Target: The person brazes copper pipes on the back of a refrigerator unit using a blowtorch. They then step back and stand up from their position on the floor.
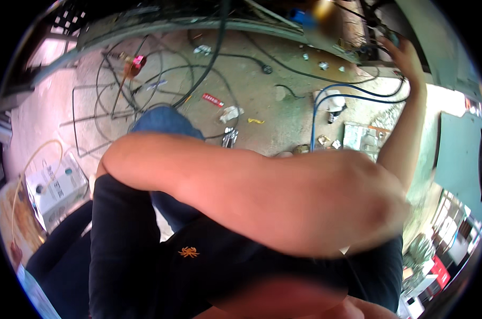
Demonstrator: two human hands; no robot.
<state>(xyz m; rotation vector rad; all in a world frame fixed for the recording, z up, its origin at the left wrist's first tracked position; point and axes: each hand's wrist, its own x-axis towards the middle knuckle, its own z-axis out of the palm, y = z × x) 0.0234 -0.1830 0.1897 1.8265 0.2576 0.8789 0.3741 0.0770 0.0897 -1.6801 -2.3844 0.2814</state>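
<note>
My left arm crosses in front of my body. Its blurred far end, where my left hand [371, 210] appears to be, overlaps my right arm; no separate fingers can be made out. Stretched out to the far right, my right hand [405, 57] is at the dark opening of a grey metal housing [437, 50]. Its fingers curl at a small dark-greenish thing [394, 39] among thin wires, too small to name. A looped blue cable [352, 90] runs across the floor to just below my right wrist.
Black cable coils [166, 69] and a thin metal frame [75, 122] lie at the left. Scraps and a red strip [213, 100] litter the floor [273, 122]. A white carton [57, 183] stands left, near another person's hand [16, 252]. A grey-green panel [460, 159] is at right.
</note>
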